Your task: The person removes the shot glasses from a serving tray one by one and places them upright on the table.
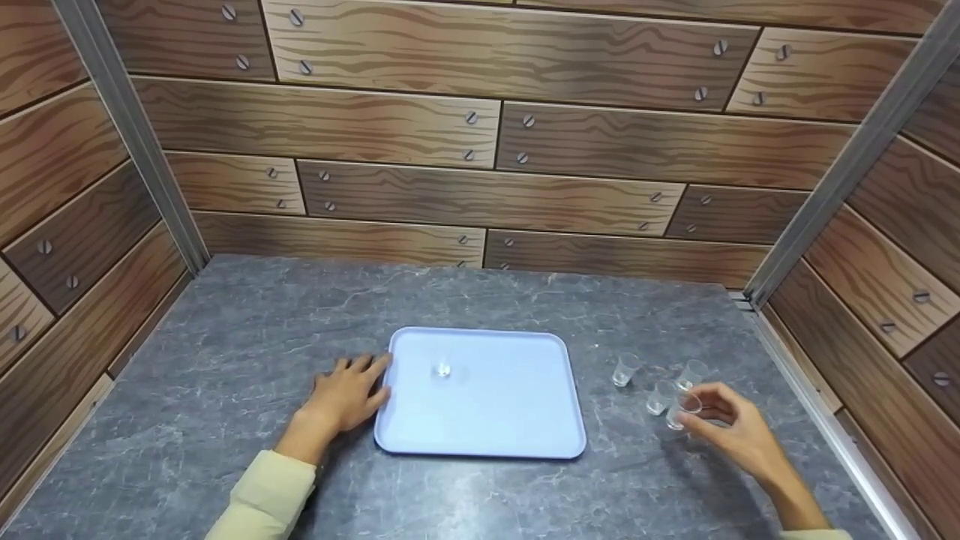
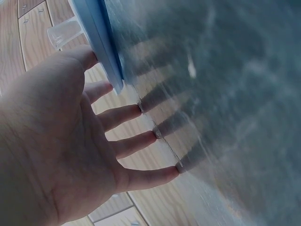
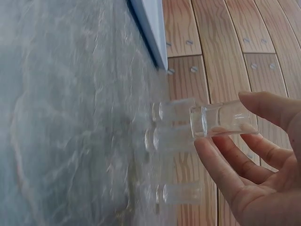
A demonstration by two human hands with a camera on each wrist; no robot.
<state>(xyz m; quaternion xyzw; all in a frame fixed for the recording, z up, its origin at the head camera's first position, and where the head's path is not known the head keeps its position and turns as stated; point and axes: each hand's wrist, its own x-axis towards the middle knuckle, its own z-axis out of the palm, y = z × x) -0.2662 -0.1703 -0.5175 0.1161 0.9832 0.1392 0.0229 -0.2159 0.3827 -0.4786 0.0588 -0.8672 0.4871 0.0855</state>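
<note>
My right hand (image 1: 731, 431) pinches a clear shot glass (image 3: 223, 118) between thumb and fingers, upright and a little above the table. Three more shot glasses stand on the table close by: one (image 1: 624, 370) nearer the tray, one (image 1: 659, 399) beside the held glass, one (image 1: 694, 372) just behind. A light blue tray (image 1: 510, 427) lies in the middle, and a single shot glass (image 1: 443, 369) stands on its left part. At the tray's left edge, my left hand (image 1: 345, 397) touches the rim with thumb and index finger; its other fingertips rest on the table.
The dark grey marbled table (image 1: 300, 300) is bounded by wood-patterned walls (image 1: 420, 127) at the back and both sides. Metal posts (image 1: 146, 142) stand in the back corners, and a metal rail (image 1: 832, 427) runs along the right edge.
</note>
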